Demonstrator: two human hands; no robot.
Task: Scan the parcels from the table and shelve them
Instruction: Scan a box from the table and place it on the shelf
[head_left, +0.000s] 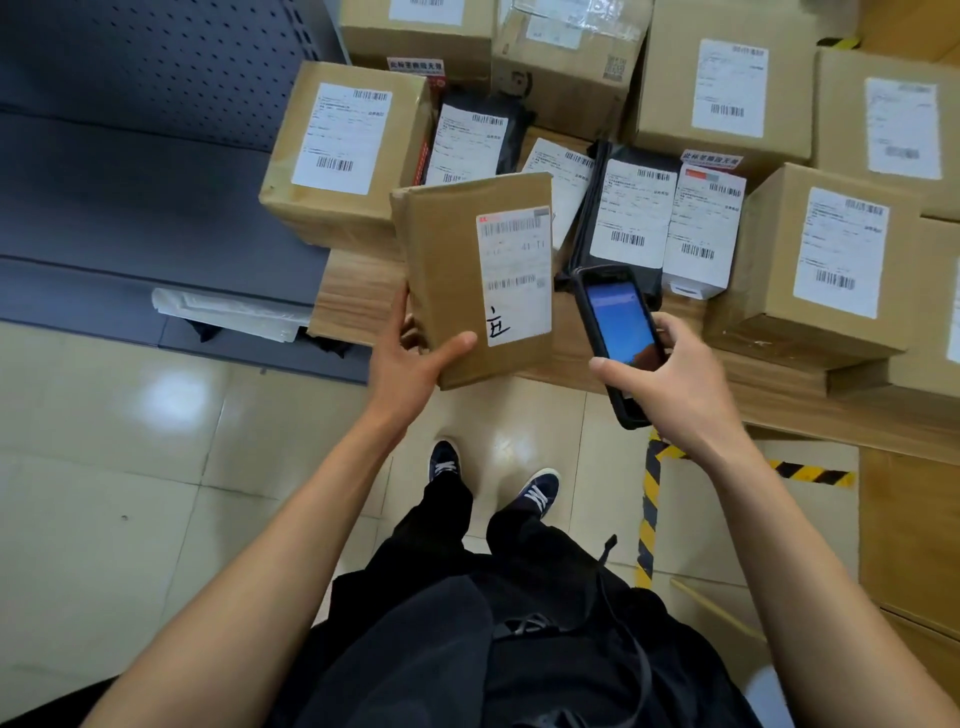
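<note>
My left hand (413, 358) grips a flat brown cardboard parcel (452, 270) by its lower left corner, thumb on the front, label side up, over the table's front edge. The parcel's white label carries barcodes and a handwritten mark. My right hand (675, 379) holds a black handheld scanner (618, 332) with a lit blue screen, just right of the parcel, its top end near the label. On the wooden table (353, 301) lie several more parcels: brown boxes (337, 150) and black bags (623, 208), all with white labels.
A dark grey metal shelf (145, 218) with a perforated back stands at the left, with white bags (228, 312) on its low tier. Yellow-black tape (649, 514) marks the tiled floor by the table. My feet are on the floor below.
</note>
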